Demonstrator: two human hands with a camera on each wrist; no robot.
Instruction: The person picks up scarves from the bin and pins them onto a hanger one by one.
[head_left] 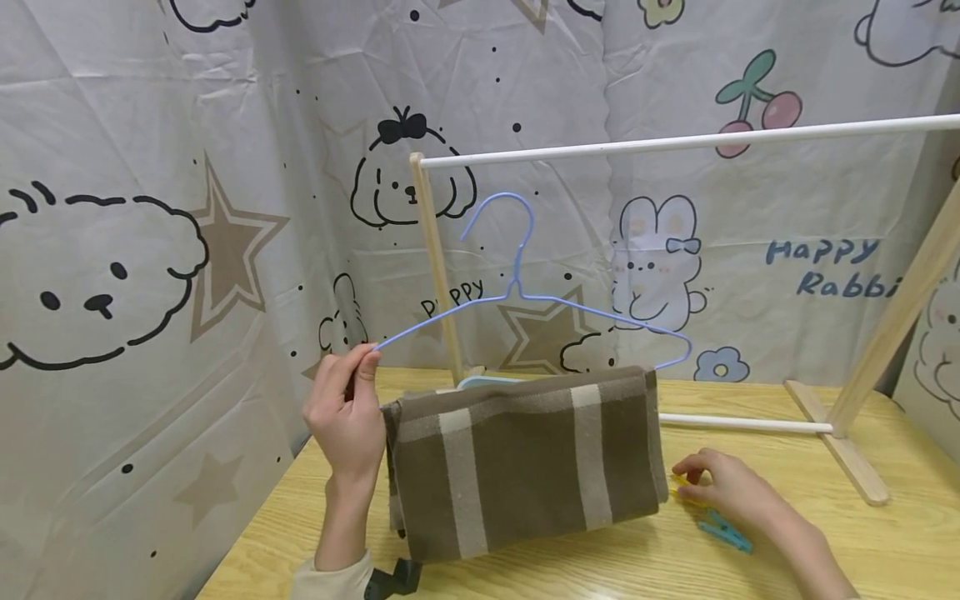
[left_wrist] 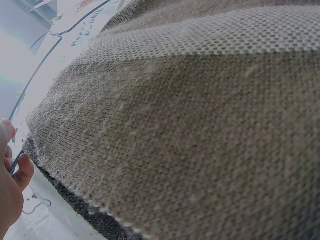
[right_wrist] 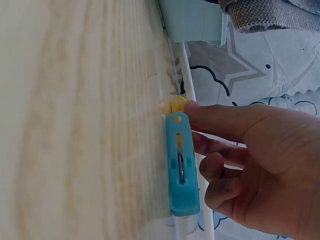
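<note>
My left hand [head_left: 347, 417] pinches the left corner of a blue wire hanger [head_left: 517, 287], its hook pointing up. Over the hanger's lower part hangs a folded brown cloth with pale stripes [head_left: 525, 467], which hides the bottom bar. In the left wrist view the knit cloth [left_wrist: 190, 125] fills most of the frame, beside the hand's fingertips [left_wrist: 24, 167]. Low at the right, my right hand [head_left: 738, 496] holds a yellow clothespin [right_wrist: 178, 103] between thumb and fingers at the tabletop. A teal clothespin [right_wrist: 183, 165] lies right beside it, partly covering the yellow one.
Behind the cloth stands a wooden rack with a white top rail [head_left: 645, 146] and a lower white bar [head_left: 750, 423]. A pale green bin [right_wrist: 195, 20] sits at the back, mostly hidden by the cloth in the head view. Printed curtains [head_left: 247, 208] surround the wooden table [head_left: 847, 533].
</note>
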